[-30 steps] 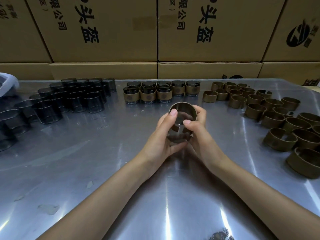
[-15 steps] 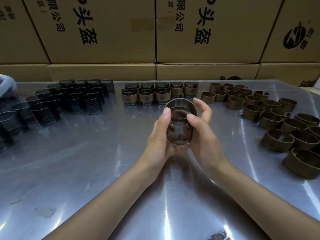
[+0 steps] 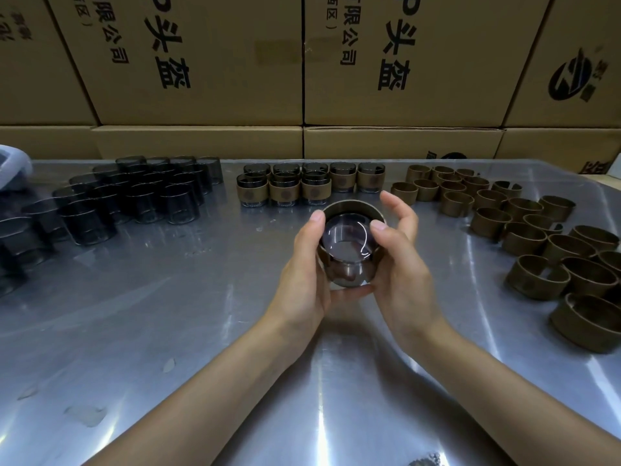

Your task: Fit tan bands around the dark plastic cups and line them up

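as both hands [image 3: 304, 280] grip, cup [image 3: 349, 260] bottom-up

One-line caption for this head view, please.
Both hands, left hand and right hand, hold a dark cup inside a tan band above the steel table.

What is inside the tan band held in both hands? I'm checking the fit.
A dark translucent plastic cup sits inside the tan band, base toward the camera. Left hand and right hand cover the band's sides; the seating is hidden.
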{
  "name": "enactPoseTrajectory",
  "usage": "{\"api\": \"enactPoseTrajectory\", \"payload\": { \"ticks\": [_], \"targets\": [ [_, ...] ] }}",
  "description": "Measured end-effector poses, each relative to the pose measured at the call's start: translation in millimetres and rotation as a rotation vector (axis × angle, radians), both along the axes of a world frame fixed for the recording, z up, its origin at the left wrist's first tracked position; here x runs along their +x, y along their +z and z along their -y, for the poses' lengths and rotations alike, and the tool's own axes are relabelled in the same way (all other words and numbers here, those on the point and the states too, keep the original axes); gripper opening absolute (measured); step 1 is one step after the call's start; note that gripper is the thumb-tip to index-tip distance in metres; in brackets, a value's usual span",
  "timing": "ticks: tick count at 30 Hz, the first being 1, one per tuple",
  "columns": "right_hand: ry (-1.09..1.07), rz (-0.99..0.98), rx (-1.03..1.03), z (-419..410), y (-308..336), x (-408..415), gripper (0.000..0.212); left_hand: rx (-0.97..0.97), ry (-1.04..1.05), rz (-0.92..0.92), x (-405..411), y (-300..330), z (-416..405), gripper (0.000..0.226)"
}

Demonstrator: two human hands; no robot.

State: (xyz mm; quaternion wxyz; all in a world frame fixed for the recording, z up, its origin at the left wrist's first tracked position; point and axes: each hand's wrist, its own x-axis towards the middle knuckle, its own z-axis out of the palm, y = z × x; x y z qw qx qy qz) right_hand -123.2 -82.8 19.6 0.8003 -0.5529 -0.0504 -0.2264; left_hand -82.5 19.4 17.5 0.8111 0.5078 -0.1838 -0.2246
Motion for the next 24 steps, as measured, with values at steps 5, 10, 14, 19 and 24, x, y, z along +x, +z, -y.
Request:
{"api": "enactPoseTrajectory", "payload": {
  "ticks": [5, 10, 14, 19, 24],
  "targets": [
    [0.036, -0.064, 0.003, 2, -1, 4, 0.06, 0.011, 0.056, 0.003, 2, 4, -3, 0.07],
    [0.201, -0.27, -0.051, 11, -2, 6, 0.059, 0.066, 0.118, 0.065, 9, 7, -11, 0.064],
    [0.353, -0.423, -0.087, 25, -3, 7, 0.037, 0.159, 0.06, 0.054, 18, 4, -17, 0.067],
    [0.423, -0.39, 0.069, 35, -6, 9, 0.037, 0.217, -0.116, 0.037, 26, 5, -22, 0.038],
    [0.515, -0.342, -0.016, 39, -7, 9, 0.045, 0.112, -0.204, -0.066, 35, 2, -33, 0.029]
  ]
}}
